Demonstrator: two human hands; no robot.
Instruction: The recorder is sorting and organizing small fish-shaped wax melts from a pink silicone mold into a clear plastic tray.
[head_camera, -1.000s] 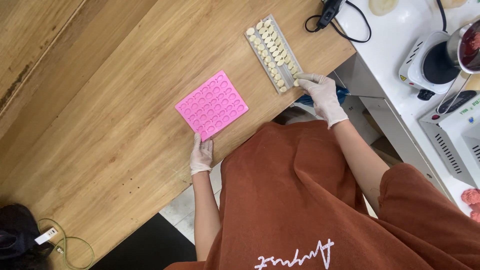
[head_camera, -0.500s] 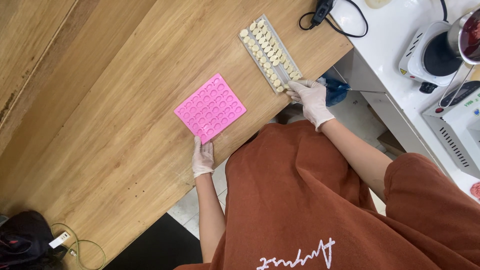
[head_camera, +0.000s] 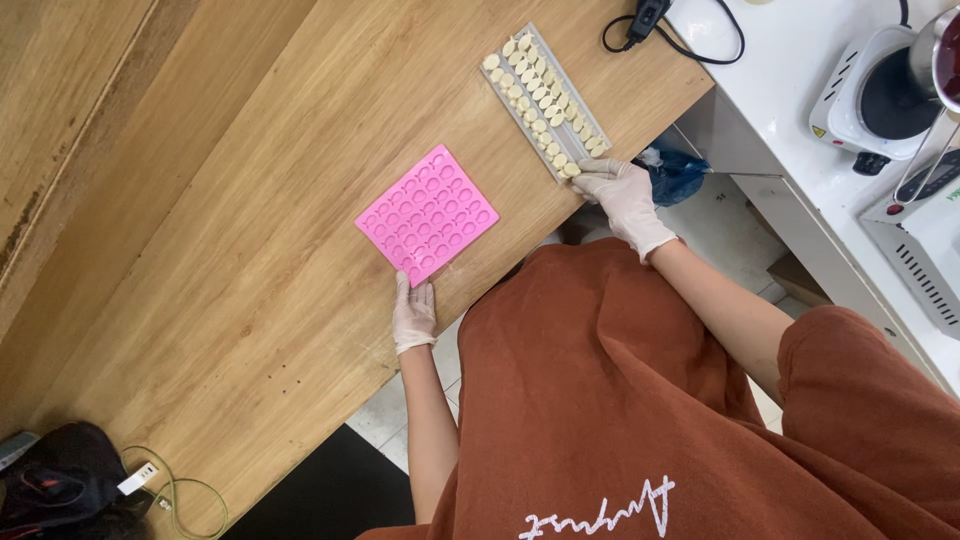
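- Pink silicone mould (head_camera: 428, 213) — flat on the wooden worktop (head_camera: 250, 250), close to its near edge, turned at an angle, rows of small round cavities showing.
- Left hand (head_camera: 413, 313), in a pale glove, lies at the mould's near corner; fingers straight and pressed together, fingertips touching the mould's edge, palm over the worktop's near edge.
- Right hand (head_camera: 625, 198), gloved too, sits at the near end of a long grey tray (head_camera: 545, 100); fingers curled round the tray's end — cannot tell whether it pinches one piece or the tray itself.
- Tray runs diagonally toward the worktop's far right corner, filled with rows of small cream oval pieces (head_camera: 540, 88).
- Mould and tray well apart on the worktop.
- Black cable with plug (head_camera: 660, 25) lies at the far right corner.
- Blue bag (head_camera: 675, 172) just past the worktop's right edge, beside the right hand.
- White side counter carries a small electric hotplate (head_camera: 880, 100).
- Dark bag and coiled cord (head_camera: 60, 485) by the worktop's near left corner.
- The person wears a rust-brown top (head_camera: 650, 400).
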